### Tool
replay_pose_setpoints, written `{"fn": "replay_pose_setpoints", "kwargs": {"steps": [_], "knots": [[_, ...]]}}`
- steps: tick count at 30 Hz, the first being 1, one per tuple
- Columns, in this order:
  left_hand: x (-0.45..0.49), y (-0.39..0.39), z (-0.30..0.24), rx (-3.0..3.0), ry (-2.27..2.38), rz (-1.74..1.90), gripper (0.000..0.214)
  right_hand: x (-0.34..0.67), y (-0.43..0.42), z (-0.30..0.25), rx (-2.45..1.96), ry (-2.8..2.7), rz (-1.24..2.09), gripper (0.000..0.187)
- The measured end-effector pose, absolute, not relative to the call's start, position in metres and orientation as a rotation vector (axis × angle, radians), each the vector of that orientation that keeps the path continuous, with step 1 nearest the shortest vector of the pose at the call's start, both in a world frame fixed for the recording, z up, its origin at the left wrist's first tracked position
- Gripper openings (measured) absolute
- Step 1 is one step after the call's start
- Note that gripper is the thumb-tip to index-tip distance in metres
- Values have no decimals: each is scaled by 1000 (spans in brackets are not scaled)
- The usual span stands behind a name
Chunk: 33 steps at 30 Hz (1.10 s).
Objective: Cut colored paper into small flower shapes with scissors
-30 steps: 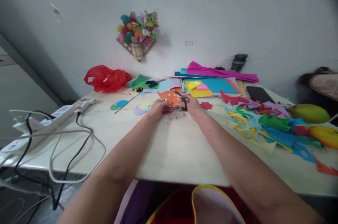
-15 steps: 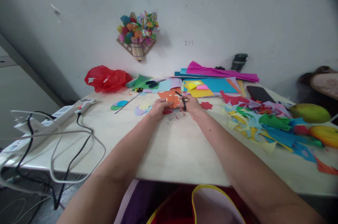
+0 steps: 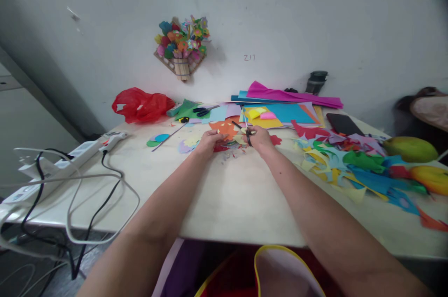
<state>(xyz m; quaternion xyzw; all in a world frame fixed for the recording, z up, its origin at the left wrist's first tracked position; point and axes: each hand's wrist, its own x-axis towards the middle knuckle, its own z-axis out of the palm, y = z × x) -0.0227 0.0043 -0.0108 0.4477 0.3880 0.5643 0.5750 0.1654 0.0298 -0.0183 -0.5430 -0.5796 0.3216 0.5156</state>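
Observation:
My left hand [image 3: 209,143] is closed at the near edge of a piece of orange paper [image 3: 222,127] with an irregular cut outline, thumb and fingers pinched together. To its right, my right hand [image 3: 262,139] grips a pair of black-handled scissors [image 3: 248,136], the blades pointing away from me and apart. Pale yellow paper [image 3: 239,139] lies between the two hands. Small red and grey snippets [image 3: 233,153] are scattered just below them. A red flower-shaped paper cutout [image 3: 276,140] sits beside my right hand, partly covered by it.
Coloured sheets [image 3: 292,113] and a second pair of scissors [image 3: 203,111] lie at the back. Paper scraps [image 3: 329,159], a phone [image 3: 345,124] and a mango [image 3: 411,148] are on the right. On the left are a red plastic bag [image 3: 140,105], power strip [image 3: 79,148] and loose cables [image 3: 121,176].
My right hand has shifted slightly right with the scissors, and the blades now show apart. More pale yellow paper shows between the hands. My left hand has barely moved.

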Motion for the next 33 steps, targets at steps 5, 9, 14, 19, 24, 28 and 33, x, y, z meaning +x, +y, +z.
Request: {"fn": "replay_pose_setpoints", "kwargs": {"steps": [5,9,14,19,24,28,33], "knots": [[-22,8,-15,1495,1046,1400,20,165,25,-11,-1329,-1279,861,26],[-18,7,-14,2222,1337,1528,7,163,11,3,-1216,-1088,1081,26],[-16,-1,-6,3052,1248,1297,13,167,4,11,-1020,-1077,1329,32],[-13,-6,-3,3282,1183,1253,19,167,5,11,-1022,-1080,1356,37],[-11,-7,-5,3157,1289,1431,23,162,3,14,-993,-1094,1265,38],[-13,-3,-9,2851,1581,1710,55,161,1,15,-910,-1151,1212,39],[-16,0,-12,2678,1644,1834,66,160,-1,15,-854,-1189,1225,41]]}}
